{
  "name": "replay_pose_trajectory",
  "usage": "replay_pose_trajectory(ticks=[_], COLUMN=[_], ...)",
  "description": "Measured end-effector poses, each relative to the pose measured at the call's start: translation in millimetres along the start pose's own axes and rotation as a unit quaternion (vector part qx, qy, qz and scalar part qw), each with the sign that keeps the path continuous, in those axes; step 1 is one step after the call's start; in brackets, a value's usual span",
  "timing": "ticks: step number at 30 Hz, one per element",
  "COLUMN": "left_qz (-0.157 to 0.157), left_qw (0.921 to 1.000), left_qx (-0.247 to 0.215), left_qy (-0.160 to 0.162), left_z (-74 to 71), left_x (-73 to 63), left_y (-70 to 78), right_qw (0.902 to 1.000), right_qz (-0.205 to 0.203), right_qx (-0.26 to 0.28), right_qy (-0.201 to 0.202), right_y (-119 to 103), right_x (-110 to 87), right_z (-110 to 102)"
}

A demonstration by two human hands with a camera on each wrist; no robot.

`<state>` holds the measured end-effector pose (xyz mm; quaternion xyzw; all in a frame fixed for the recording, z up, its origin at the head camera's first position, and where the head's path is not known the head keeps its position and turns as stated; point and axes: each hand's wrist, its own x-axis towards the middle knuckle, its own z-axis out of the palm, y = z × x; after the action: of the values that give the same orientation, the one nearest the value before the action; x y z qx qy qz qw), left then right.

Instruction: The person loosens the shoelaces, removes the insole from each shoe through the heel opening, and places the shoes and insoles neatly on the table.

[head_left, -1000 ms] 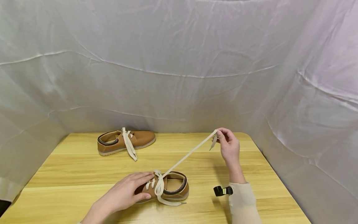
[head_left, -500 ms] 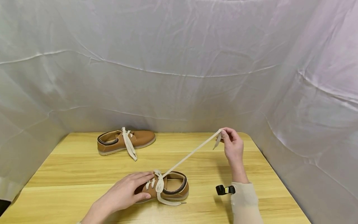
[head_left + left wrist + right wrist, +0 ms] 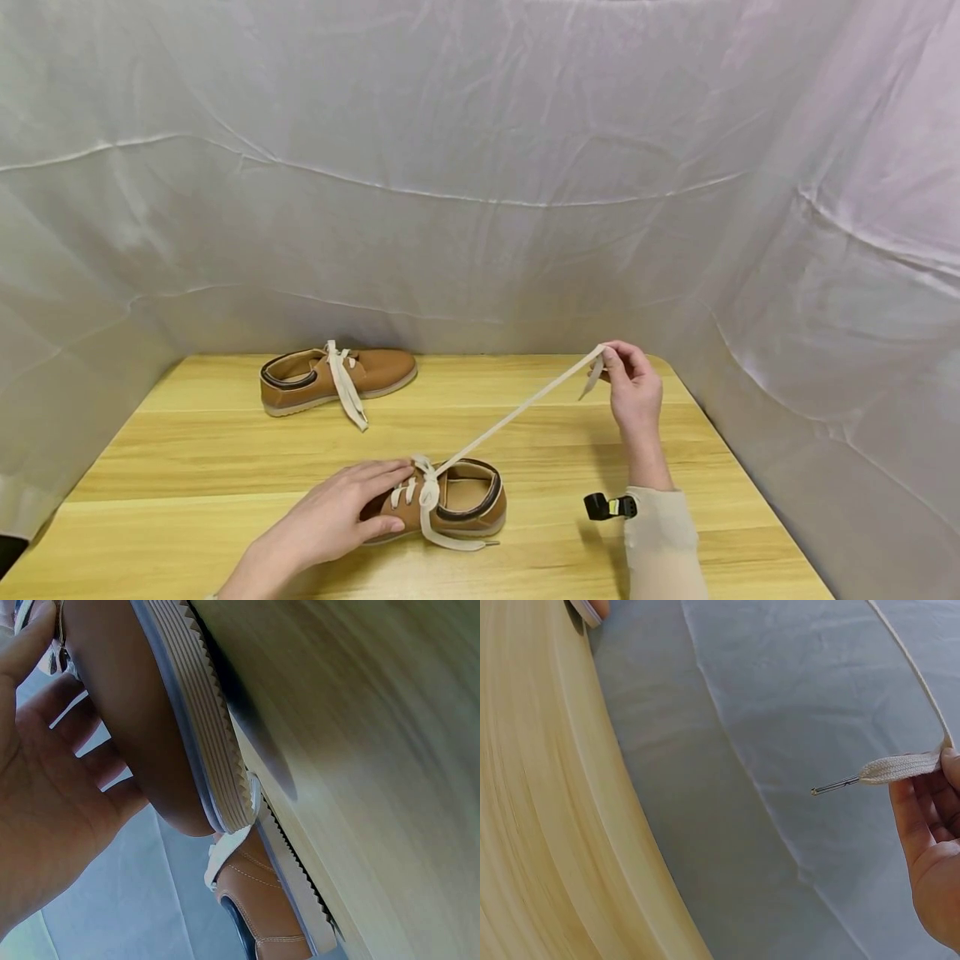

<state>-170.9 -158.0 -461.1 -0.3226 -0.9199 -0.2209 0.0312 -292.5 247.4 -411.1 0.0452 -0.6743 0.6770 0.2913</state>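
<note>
the right hand (image 3: 636,392), thumb and fingertips pinching the lace (image 3: 517,412) near its end, has moved farther right; the loop (image 3: 429,495) has shrunk, so the knot seems to be loosening. the left hand (image 3: 333,508), fingers slightly apart, holds the near shoe (image 3: 459,525), just left of centre.

Near tan-brown, low leather-look lace-up shoe (image 3: 476,526): solid upper, dark-brown padded collar (image 3: 483,508), light-tan insole (image 3: 467,496), beige ridge-striped sole (image 3: 199,712). Far tan-brown leather-look lace-up shoe (image 3: 386,369): same colour, pale stitching. Long flat cream woven lace (image 3: 517,412): plain. Yellow flat wooden tabletop (image 3: 187,467): streaky darker grain. Silver-grey draped fabric backdrop (image 3: 480,258): lilac tint upper right. Beige cloth sleeve (image 3: 663,542): plain.
</note>
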Motion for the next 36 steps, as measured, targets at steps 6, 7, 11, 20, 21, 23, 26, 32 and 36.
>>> replay_pose_trajectory(ticks=[6,7,11,20,21,23,26,32,36], left_qz=[-0.004,-0.001,0.003,-0.001,-0.002,-0.003,-0.002,0.007,0.009], left_qw=[1.0000,1.0000,1.0000,1.0000,1.0000,1.0000,1.0000,0.9999,0.9999], left_qx=[0.002,0.003,0.004,0.003,0.003,0.002,0.001,0.006,0.006], left_qy=[0.000,0.002,0.006,-0.001,-0.001,-0.002,0.001,0.010,0.009], left_z=[1.3,1.6,1.8,2.5,2.6,2.3,1.5,0.4,0.6], left_x=[0.0,0.0,-0.4,0.0,0.0,0.0,-0.4,0.0,0.0], left_y=[-0.4,-0.7,-1.1,-1.2,-1.2,-1.1,-0.6,-0.4,-0.5], right_qw=[1.0000,1.0000,0.9999,0.9994,0.9994,0.9994,0.9992,0.9982,0.9979], right_qz=[0.000,0.000,-0.003,0.006,0.007,0.009,0.011,0.002,0.006], right_qx=[0.001,-0.001,-0.010,0.004,0.001,0.000,0.000,0.006,0.007], right_qy=[0.007,0.009,0.013,0.033,0.035,0.034,0.038,0.059,0.065], right_y=[0,0,0,2,2,2,3,4,4], right_x=[2.3,2.6,3.4,6.9,6.9,7.9,8.7,10.1,11.0], right_z=[-3,-4,-7,-14,-14,-16,-18,-26,-30])
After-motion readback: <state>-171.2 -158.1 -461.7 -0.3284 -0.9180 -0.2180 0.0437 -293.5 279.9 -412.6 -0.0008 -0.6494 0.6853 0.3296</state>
